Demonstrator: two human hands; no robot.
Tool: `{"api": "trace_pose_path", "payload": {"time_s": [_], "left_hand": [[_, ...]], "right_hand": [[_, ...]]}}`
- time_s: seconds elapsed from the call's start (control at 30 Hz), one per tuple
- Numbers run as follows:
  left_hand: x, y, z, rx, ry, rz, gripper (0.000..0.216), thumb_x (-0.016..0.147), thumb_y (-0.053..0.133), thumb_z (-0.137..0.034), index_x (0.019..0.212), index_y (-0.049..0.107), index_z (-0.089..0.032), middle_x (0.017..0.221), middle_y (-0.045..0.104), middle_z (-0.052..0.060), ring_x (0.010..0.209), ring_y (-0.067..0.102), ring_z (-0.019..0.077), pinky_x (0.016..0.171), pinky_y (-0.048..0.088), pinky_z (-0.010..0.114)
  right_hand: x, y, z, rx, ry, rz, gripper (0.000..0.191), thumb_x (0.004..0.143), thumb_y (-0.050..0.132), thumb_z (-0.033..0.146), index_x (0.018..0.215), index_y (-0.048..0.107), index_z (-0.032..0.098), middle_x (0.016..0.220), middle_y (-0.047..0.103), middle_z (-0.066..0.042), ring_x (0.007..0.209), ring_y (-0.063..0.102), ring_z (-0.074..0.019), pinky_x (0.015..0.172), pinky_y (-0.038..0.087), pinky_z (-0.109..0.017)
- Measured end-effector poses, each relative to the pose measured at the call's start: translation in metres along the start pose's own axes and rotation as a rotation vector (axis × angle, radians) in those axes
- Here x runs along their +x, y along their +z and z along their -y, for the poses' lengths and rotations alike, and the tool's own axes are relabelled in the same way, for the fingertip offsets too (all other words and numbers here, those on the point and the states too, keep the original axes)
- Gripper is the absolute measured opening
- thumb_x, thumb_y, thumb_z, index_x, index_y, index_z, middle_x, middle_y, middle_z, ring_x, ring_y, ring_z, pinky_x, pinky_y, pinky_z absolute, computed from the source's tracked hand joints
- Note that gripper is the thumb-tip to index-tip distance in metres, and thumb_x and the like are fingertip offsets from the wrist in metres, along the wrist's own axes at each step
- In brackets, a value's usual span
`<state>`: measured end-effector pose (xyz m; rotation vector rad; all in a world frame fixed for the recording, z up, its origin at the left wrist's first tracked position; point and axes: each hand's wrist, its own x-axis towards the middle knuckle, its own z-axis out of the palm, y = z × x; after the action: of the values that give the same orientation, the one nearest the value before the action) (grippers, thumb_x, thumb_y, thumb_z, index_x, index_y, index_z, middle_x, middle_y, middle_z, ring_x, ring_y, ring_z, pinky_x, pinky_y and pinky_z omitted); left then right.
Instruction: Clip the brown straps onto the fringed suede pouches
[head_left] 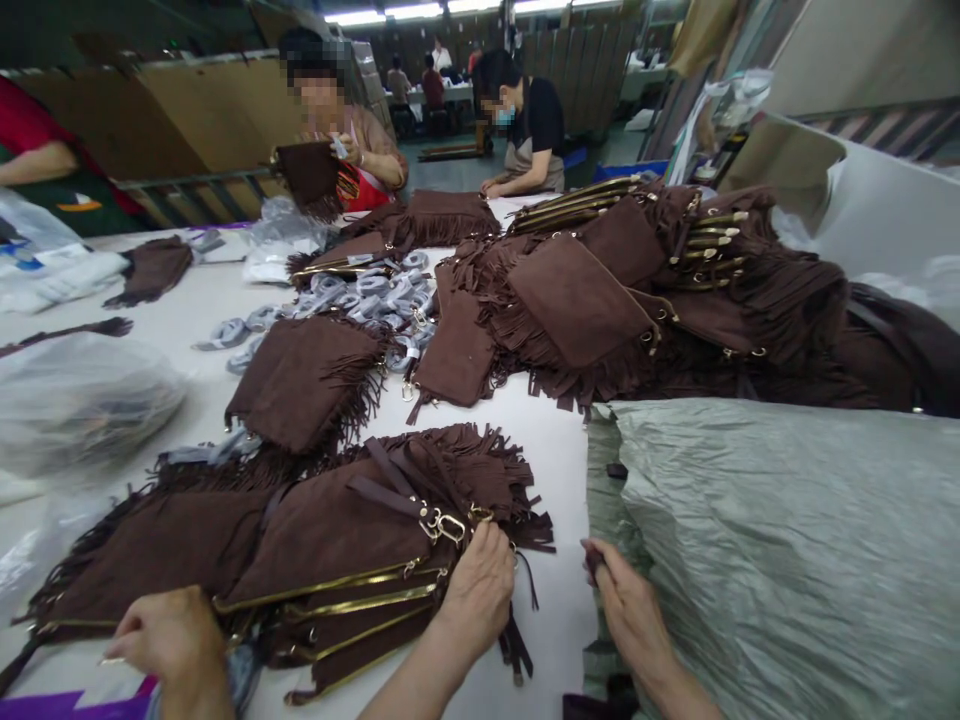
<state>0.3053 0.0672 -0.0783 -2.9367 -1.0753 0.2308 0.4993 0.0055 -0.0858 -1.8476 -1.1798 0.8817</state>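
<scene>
Resting at the near edge of the bench (551, 450), the left hand (480, 590) is curled shut on the corner of the top fringed bag (337, 530), fingertips beside its metal clasp (442, 525). This bag lies uppermost on a fanned stack of brown suede bags with gold zips, directly in front of the viewer.

The right hand (630, 610) is narrowed to a pinch, thumb and fingers holding a small dark strip (592, 562) at the border of a crumpled grey-green plastic sack (787, 550), which covers the right foreground. A third hand (169, 640), at the lower left, touches the stack's zip end; whose it is cannot be told, nor what it holds.

Beyond the stack, a single bag (307, 375) lies flat with its fringe turned right. A clear plastic bag (75, 400) sits to its left. Behind it lies a scatter of grey wrapped loops (375, 290), and to the right a large heap of bags (675, 290) with zip edges stacked along the top.

At the far side of the bench, a seated person (367, 150) holds up one brown bag, and a second person (532, 120) leans on the bench edge. More people sit at a distant table.
</scene>
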Motion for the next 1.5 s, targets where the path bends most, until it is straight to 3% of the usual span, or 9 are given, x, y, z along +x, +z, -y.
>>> {"api": "trace_pose_path", "payload": {"time_s": [0.07,0.17,0.3,0.5,0.7,0.8,0.93,1.17,1.5], "left_hand": [[-0.001,0.000,0.001,0.001,0.017,0.006,0.039,0.068,0.044,-0.011,0.103,0.056,0.002,0.108,0.056,0.022,0.110,0.046,0.0300,0.103,0.023,0.044],[-0.002,0.002,0.002,0.012,0.030,0.001,0.040,0.069,0.044,-0.012,0.105,0.055,0.003,0.109,0.055,0.022,0.110,0.046,0.0302,0.103,0.023,0.044],[-0.003,0.006,0.000,0.016,0.015,-0.026,0.038,0.070,0.043,-0.010,0.104,0.055,0.002,0.109,0.056,0.022,0.111,0.045,0.0289,0.104,0.021,0.044],[-0.004,0.007,-0.002,0.038,-0.002,-0.060,0.040,0.068,0.044,-0.010,0.104,0.056,0.001,0.109,0.056,0.021,0.110,0.046,0.0292,0.103,0.023,0.043],[-0.002,0.006,-0.002,0.038,-0.001,-0.047,0.036,0.071,0.043,-0.010,0.103,0.056,0.001,0.106,0.057,0.021,0.109,0.047,0.0280,0.103,0.025,0.043],[-0.002,0.007,-0.002,0.040,-0.001,-0.060,0.036,0.070,0.043,-0.010,0.102,0.056,0.000,0.107,0.056,0.021,0.109,0.047,0.0278,0.103,0.024,0.043],[-0.002,0.005,0.000,0.017,-0.005,-0.018,0.036,0.069,0.044,-0.010,0.102,0.056,0.001,0.108,0.056,0.020,0.108,0.046,0.0287,0.103,0.023,0.044],[0.006,-0.014,-0.002,-0.186,-0.157,-0.069,0.021,0.082,0.036,-0.014,0.091,0.056,-0.014,0.085,0.058,0.007,0.090,0.050,0.0208,0.096,0.029,0.040],[0.015,-0.028,0.000,-0.443,-0.215,-0.032,0.026,0.082,0.036,-0.017,0.062,0.053,-0.018,0.062,0.055,-0.001,0.073,0.050,0.0146,0.094,0.028,0.038]], "right_hand": [[0.017,0.008,0.021,0.349,0.186,-0.095,0.020,0.076,0.039,0.030,0.091,0.050,0.022,0.073,0.061,-0.001,0.064,0.060,-0.0165,0.065,0.050,-0.033],[0.045,0.008,0.024,0.594,0.230,-0.253,0.017,0.069,0.043,0.033,0.082,0.047,0.024,0.070,0.059,0.001,0.064,0.059,-0.0160,0.066,0.051,-0.035],[0.068,-0.007,-0.011,0.466,0.202,-0.314,0.013,0.063,0.040,0.038,0.067,0.043,0.025,0.064,0.056,0.000,0.069,0.059,-0.0197,0.069,0.051,-0.038],[0.051,-0.024,-0.028,0.126,0.167,-0.381,0.019,0.066,0.043,0.028,0.080,0.053,0.021,0.084,0.061,-0.009,0.104,0.047,-0.0282,0.087,0.039,-0.043],[0.027,0.018,-0.006,-0.501,-0.361,-0.095,0.033,0.076,0.037,0.011,0.106,0.051,0.017,0.103,0.057,-0.012,0.101,0.048,-0.0259,0.088,0.034,-0.044],[0.031,0.040,-0.007,-0.721,-0.482,-0.017,0.029,0.079,0.038,0.009,0.104,0.051,0.015,0.089,0.060,-0.010,0.086,0.052,-0.0248,0.078,0.038,-0.041],[0.033,0.045,-0.017,-0.706,-0.507,0.030,0.021,0.080,0.035,0.006,0.083,0.054,0.015,0.067,0.055,-0.005,0.066,0.051,-0.0211,0.062,0.040,-0.032],[0.001,0.038,-0.002,-0.442,-0.592,0.118,0.023,0.086,0.031,0.008,0.096,0.049,0.016,0.076,0.054,-0.005,0.073,0.051,-0.0179,0.064,0.044,-0.029],[-0.003,0.037,0.018,-0.465,-0.795,-0.094,0.024,0.088,0.034,0.010,0.082,0.056,0.016,0.070,0.053,-0.005,0.068,0.048,-0.0158,0.061,0.043,-0.026]]}}
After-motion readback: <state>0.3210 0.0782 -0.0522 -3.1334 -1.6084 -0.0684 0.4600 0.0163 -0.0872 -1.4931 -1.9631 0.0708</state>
